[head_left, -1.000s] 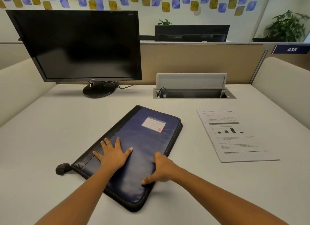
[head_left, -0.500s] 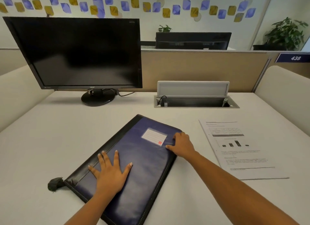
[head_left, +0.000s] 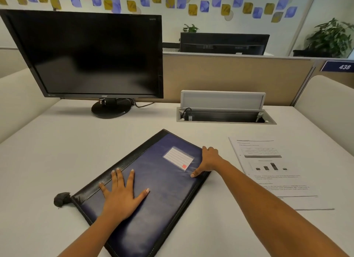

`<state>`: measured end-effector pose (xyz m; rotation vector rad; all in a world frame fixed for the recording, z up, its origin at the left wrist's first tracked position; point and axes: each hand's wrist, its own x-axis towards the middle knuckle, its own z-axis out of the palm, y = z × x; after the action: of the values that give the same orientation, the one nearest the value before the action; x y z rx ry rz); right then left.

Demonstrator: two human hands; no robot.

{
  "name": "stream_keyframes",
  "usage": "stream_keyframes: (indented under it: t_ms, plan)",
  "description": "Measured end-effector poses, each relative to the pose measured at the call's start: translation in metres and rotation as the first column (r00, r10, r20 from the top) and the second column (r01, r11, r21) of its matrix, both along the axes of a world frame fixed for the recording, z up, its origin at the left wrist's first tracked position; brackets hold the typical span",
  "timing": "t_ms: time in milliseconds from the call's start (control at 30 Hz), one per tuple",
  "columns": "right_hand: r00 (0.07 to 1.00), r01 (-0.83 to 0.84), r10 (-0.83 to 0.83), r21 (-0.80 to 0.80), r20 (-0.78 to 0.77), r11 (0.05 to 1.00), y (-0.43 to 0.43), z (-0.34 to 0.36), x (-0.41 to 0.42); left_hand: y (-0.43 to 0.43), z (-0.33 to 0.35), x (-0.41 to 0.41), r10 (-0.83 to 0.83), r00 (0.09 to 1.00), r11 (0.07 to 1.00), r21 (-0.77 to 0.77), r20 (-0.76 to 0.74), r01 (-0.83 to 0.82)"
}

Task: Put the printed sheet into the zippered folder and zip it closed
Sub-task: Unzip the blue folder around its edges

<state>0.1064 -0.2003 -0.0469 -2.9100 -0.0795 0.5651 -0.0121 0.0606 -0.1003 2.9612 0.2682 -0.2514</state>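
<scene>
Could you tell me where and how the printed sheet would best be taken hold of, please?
Probably its left long edge, the one facing the zippered folder, approached from the folder side by the right hand, which is nearest. The printed sheet lies flat on the desk, so no part stands up: a fingertip should lift that edge first, then a thumb-and-finger grip.
</scene>
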Motion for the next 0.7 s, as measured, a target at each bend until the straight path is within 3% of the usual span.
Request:
stream_keyframes:
  t_ms: [133, 300, 700]
  plan:
    - [0.999, 0.040, -0.041, -0.049, -0.009, 0.998, -0.007, -0.002, -0.017, 0.018, 0.005, 0.007, -0.091, 0.996, 0.996, 0.011, -0.010, 0.091]
    - [0.995, 0.092, -0.091, 0.040, -0.033, 0.995, -0.013, -0.005, -0.054, 0.040, 0.012, 0.019, -0.153, 0.987, 0.986, -0.069, -0.044, 0.150]
    - [0.988, -0.040, 0.046, 0.044, -0.147, 0.998, 0.008, -0.004, -0.134, 0.020, 0.021, 0.048, -0.081, 0.991, 0.991, -0.113, -0.108, 0.069]
